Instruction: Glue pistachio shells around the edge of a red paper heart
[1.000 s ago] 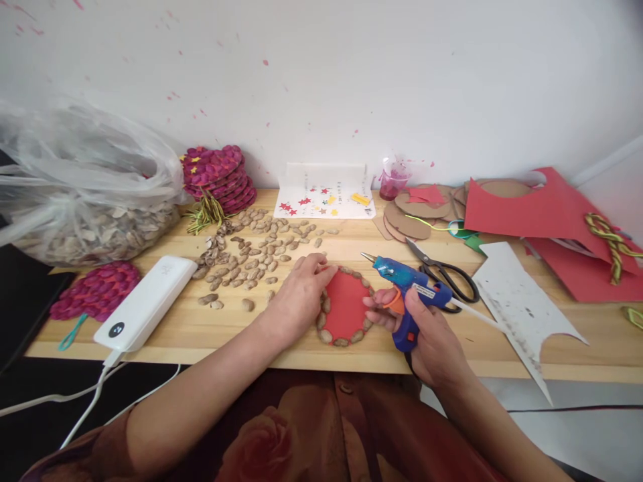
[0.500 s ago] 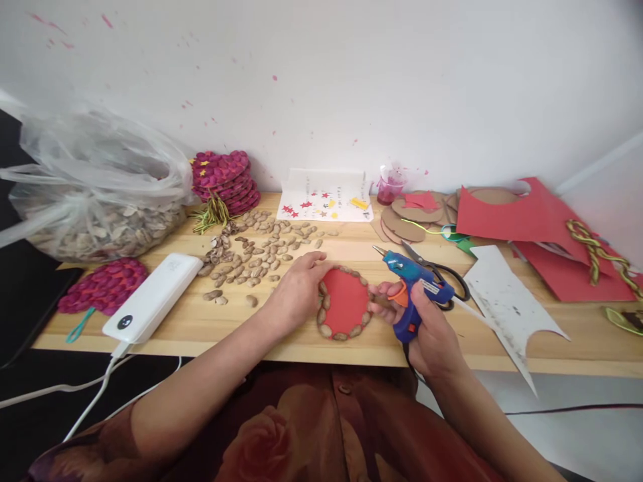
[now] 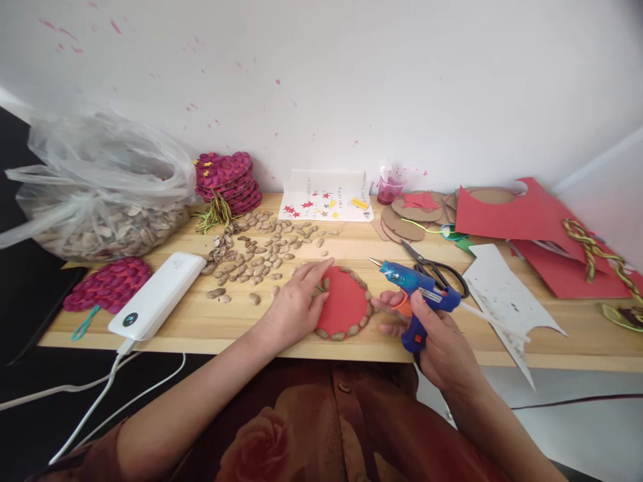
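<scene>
A red card disc (image 3: 345, 302) lies on the wooden table (image 3: 165, 338) in front of me, with peanut shells (image 3: 339, 335) fixed along its rim. My left hand (image 3: 296, 301) holds the disc's left edge, thumb on the red face and fingers over the rim, hiding part of that side. In my right hand (image 3: 442, 345) is a blue hot glue gun (image 3: 412, 286), its fingers by the orange trigger. The nozzle points left, above and to the right of the disc, apart from it. A white glue stick (image 3: 495, 320) pokes from the gun's back.
Loose peanut shells (image 3: 258, 261) spread left of the disc, near a white power bank (image 3: 158, 294) and a bag of shells (image 3: 110, 227). Black-handled scissors (image 3: 455, 274) lie behind the gun. Red card (image 3: 502, 214) and cardboard discs (image 3: 406, 227) are at the right.
The disc has come down flatter on the table under my left hand. My right fingers have left its right edge, and the glue gun has shifted slightly down.
</scene>
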`<state>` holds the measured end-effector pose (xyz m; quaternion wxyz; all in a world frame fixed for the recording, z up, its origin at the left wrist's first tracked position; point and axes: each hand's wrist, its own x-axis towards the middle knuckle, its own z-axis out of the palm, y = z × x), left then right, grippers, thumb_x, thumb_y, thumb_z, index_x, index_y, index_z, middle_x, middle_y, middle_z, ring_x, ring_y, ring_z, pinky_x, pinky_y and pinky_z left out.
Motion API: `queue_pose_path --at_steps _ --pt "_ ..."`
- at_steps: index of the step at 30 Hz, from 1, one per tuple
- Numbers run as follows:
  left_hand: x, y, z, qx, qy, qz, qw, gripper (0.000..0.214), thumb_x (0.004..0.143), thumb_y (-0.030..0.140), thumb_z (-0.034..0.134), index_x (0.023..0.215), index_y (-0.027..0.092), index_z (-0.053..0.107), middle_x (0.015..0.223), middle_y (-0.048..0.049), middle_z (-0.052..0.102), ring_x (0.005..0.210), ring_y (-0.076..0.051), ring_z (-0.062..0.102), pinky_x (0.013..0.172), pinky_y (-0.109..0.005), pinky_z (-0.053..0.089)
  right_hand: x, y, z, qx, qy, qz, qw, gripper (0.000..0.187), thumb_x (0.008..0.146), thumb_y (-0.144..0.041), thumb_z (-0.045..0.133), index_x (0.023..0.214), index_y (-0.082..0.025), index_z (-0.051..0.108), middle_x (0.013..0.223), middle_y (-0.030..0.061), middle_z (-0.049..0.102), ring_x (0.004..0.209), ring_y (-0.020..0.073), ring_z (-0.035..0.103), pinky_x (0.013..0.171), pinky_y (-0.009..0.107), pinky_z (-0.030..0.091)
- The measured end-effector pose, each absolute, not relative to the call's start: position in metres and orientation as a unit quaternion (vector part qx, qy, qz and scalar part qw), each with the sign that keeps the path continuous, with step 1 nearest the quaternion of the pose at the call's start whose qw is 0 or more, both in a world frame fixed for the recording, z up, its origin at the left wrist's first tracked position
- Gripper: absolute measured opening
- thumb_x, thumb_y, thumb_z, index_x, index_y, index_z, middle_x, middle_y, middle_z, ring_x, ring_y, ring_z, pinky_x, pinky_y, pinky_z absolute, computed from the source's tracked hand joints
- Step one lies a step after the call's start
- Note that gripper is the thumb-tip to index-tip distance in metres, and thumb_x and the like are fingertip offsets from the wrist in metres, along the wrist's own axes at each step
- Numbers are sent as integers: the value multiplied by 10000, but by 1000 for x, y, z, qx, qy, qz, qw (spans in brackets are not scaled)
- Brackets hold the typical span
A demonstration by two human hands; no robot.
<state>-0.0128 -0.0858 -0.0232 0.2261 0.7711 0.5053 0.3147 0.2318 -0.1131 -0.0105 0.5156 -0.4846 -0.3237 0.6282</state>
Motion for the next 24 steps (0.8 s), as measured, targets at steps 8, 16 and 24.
queue_pose_path --at_steps 8,16,24 --pt "-12 -74 -12 788 485 282 254 718 904 174 580 1577 183 331 1525 -179 509 1398 -267 514 1192 -504 398 237 -118 -7 -517 -357 570 530 338 814 -568 772 848 -232 767 1081 89 760 1079 300 711 619 300 635" --pt "-42 -80 -7 759 516 334 213 601 926 223 585 1512 221 452 1222 -95 711 1081 -204 690 1028 -424 529 246 -122 -3 -581 -470 503 435 405 799 -610 760 842 -208 780 862 99 770 689 240 735 491 296 598" --pt "-87 -72 10 716 584 355 140 417 940 320 594 1334 197 651 1067 -68 771 978 -199 722 961 -377 550 254 -119 -1 -612 -472 474 422 451 758 -640 775 924 -222 801 986 118 782 825 280 737 499 308 625"
